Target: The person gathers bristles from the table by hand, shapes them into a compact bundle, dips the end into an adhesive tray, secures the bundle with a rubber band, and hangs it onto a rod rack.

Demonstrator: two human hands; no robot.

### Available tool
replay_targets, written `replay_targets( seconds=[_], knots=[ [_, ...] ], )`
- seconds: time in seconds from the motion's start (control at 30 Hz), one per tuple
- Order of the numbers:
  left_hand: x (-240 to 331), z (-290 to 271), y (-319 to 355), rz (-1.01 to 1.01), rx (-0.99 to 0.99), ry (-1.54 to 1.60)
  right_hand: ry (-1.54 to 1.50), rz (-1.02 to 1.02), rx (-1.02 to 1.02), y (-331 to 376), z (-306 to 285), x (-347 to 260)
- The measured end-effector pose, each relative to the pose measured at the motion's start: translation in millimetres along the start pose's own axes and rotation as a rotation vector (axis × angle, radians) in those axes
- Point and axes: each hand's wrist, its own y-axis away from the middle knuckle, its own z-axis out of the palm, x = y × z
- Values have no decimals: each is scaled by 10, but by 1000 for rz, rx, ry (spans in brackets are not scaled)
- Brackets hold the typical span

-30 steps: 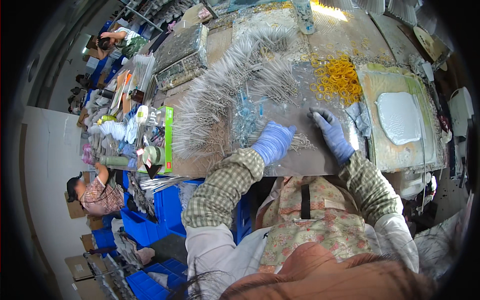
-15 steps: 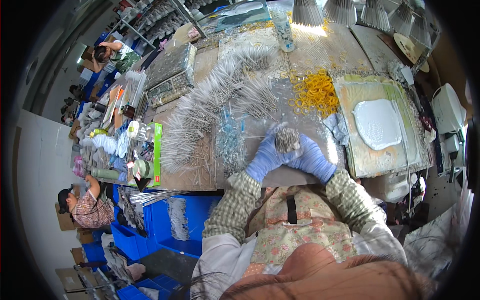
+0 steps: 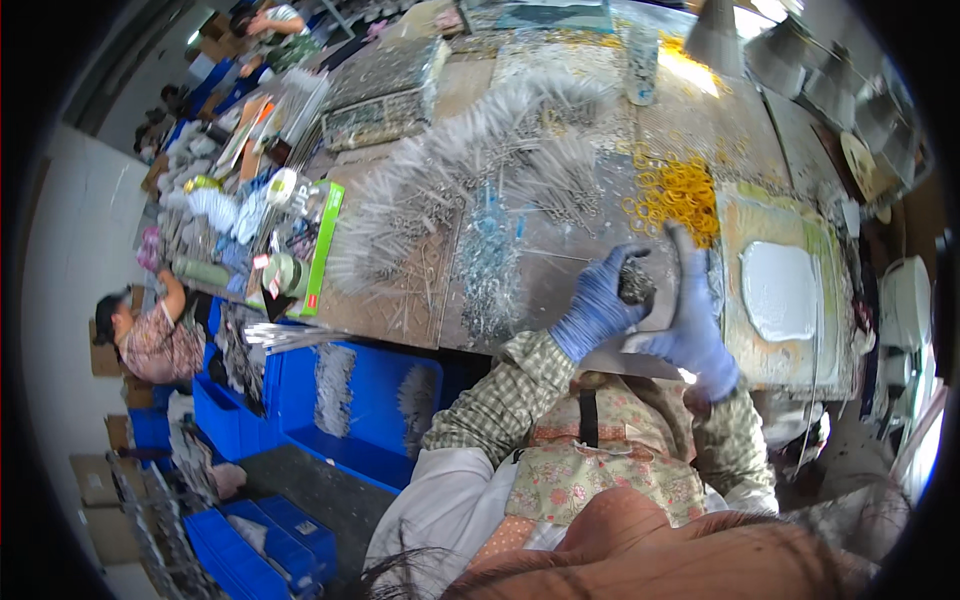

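Two gloved hands met over the bench edge: my left hand was curled round a small grey bundle of wire pieces, fingers closed on it, while my right hand stood beside it, fingers fairly straight and pointing up, palm near the bundle, not clearly gripping anything. Bundle sat between both hands, just above the metal-topped bench.

To do this bit well, imo: keep the left grip snug so no pieces slide out, square the ends w/ the right palm, and work low over the bench so strays land there, not on the floor.

Surface: big fan of grey wire pieces spread across the bench, a bluish clump near its middle, yellow rings heaped just beyond the hands, and a stained board w/ a white patch to the right. Green-edged box & clutter on the left. Room: blue crates below the bench, another person seated at far left, lamps overhead.
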Motion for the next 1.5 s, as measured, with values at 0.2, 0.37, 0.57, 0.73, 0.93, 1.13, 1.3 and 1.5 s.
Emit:
replay_targets(
  seconds=[0.2,0.37,0.57,0.73,0.93,1.13,1.3,1.5],
  knots=[
    [-173,301,-15,-21,-81,948,1153,-153,-1,-228,311,49],
    [57,-16,164,204,37,-198,996,-233,-197,-334,161,-417],
    [-111,158,234,195,-10,-134,243,65,-141,-274,140,254],
    [-123,-94,281,137,201,213,-69,243,211,-516,-201,786],
    [-295,-596,396,-122,227,579,420,168,-88,-864,566,1278],
    [-479,-941,700,-425,284,868,1006,69,-178,-713,401,1348],
    [-550,-903,544,-517,52,907,382,-167,-23,-395,257,605],
    [-193,-734,163,-425,-151,938,527,-353,-192,-103,186,461]
  ],
)
